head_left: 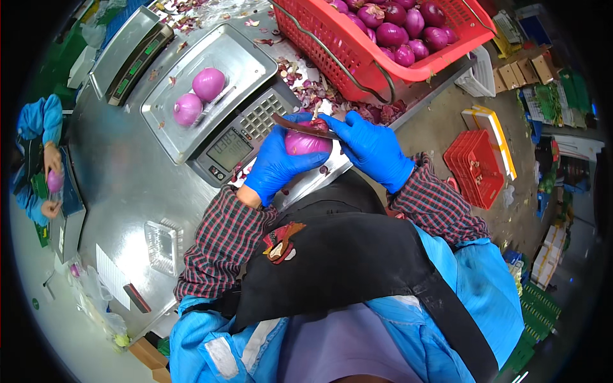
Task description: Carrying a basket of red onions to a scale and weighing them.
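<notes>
Clock centred on the held onion, 12 pointing away from the wearer.

Left hand (274, 163), blue-gloved, is sitting at 8 o'clock, fingers clamped on the purple onion (306, 145). Probably it's cupping from the side and below to steady the bulb while leaving the top open to the blade. Onion is being held close in front of the black apron (332, 262), likely for short reach and a good view.

Right hand (377, 152), also gloved, is sitting at 3, fingers closed on the knife (294, 127); handle is hiding in the grip. Blade is lying across the onion's top beside dark red dry skin, tip pointing to 10. Can't tell if the forefinger is pinching that skin too.

Scale (236, 51) is standing at 10, keypad and display facing the wearer, presumably for reading. Two onions (209, 84) are resting on its pan, touching or nearly so.

Red basket (440, 64) is standing at 1, holding more onions (391, 35); probably parked there for easy reach. Loose skins (311, 96) are littering the table (140, 172) at 12, between scale and basket. Clear plastic tray (161, 247) is lying at 8, out of the hands' way.
</notes>
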